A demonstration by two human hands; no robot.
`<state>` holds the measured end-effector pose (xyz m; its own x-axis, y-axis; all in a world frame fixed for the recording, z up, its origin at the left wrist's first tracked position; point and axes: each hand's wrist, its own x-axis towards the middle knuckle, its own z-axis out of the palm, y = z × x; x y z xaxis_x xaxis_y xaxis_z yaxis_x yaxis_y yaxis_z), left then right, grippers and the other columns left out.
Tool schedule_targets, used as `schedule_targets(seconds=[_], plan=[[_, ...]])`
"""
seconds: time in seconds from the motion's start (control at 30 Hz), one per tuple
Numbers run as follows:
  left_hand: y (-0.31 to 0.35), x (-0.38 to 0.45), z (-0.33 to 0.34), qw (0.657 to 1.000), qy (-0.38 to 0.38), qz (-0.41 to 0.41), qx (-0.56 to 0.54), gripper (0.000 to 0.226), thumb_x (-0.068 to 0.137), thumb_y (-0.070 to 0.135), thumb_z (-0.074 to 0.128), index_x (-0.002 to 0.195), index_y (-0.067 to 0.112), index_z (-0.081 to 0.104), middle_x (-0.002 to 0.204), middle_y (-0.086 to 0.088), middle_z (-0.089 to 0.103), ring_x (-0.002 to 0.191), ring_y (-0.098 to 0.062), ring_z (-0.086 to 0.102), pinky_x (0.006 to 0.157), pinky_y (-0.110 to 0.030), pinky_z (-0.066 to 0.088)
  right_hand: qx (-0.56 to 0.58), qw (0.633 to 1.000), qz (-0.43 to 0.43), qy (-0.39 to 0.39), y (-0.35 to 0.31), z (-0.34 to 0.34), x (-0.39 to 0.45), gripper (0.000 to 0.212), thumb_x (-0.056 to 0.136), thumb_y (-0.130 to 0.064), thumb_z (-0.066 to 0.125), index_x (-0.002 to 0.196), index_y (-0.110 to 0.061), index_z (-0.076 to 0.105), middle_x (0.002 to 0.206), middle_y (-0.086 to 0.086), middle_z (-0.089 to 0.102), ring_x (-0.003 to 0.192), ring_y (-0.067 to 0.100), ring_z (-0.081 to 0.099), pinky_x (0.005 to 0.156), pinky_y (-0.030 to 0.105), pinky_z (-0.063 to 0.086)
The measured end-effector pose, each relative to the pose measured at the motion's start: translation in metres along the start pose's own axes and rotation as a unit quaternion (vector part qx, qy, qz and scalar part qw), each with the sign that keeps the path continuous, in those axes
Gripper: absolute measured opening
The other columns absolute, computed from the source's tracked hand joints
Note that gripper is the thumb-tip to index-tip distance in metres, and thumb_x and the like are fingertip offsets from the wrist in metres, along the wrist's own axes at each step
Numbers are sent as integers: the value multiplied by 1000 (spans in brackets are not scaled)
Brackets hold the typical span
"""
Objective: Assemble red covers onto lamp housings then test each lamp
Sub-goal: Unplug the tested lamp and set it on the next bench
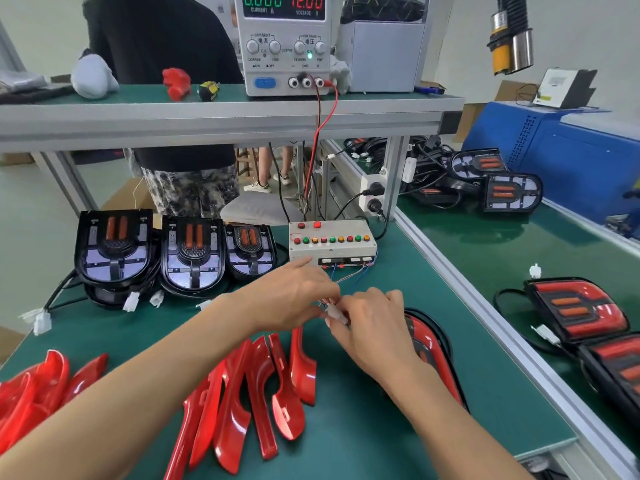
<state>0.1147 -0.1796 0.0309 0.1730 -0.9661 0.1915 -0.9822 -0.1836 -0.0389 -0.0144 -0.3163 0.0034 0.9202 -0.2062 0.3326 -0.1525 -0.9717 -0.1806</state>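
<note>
My left hand (pixel 294 296) and my right hand (pixel 372 323) meet over the green mat, both pinching small white wire connectors (pixel 334 311) between them. Thin coloured wires run from there back to the grey test box (pixel 332 242) with its row of coloured buttons. Under my right wrist lies a lamp with a red cover (pixel 429 348) fitted, partly hidden. Several loose red covers (pixel 256 386) lie in front of me, with more red covers (pixel 38 386) at the far left. Three uncovered lamp housings (pixel 188 254) stand at the back left.
A power supply (pixel 285 43) reading 12.00 V sits on the upper shelf, with red and black leads dropping to the test box. Covered lamps (pixel 578 313) and uncovered lamps (pixel 498 181) lie on the conveyor at right. A person stands behind the bench.
</note>
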Motion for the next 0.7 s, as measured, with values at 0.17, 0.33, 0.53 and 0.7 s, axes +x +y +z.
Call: schedule_targets(seconds=[0.17,0.33,0.53,0.7], plan=[[0,5,-7,995,-31,67,64,6,96,22,59,101,19,58,102,3,66,101,-21,56,96,-35,40,-23,999,-39,1,3,1,0,35,101,-41,44,69,-25,47,66,-6,51,75,21,43,72,37,21],[-5,-1,2,997,-24,29,65,12,96,20,60,107,22,56,100,6,62,102,-18,56,111,-40,34,-23,999,-34,7,5,4,0,38,99,-43,45,65,-26,43,64,-7,49,72,21,43,72,37,21],[-11,-2,17,989,1,-99,108,29,88,13,61,115,23,57,109,6,63,118,-19,53,120,-42,10,-30,998,4,-50,7,6,-11,36,93,-64,51,91,-30,64,93,-10,68,97,19,54,80,40,26],[-3,9,32,979,-30,-157,123,28,92,21,62,119,24,53,115,7,62,125,-19,49,123,-54,12,23,995,93,-20,31,-13,-39,33,96,-54,56,119,-34,70,117,-11,67,115,21,58,93,39,37]])
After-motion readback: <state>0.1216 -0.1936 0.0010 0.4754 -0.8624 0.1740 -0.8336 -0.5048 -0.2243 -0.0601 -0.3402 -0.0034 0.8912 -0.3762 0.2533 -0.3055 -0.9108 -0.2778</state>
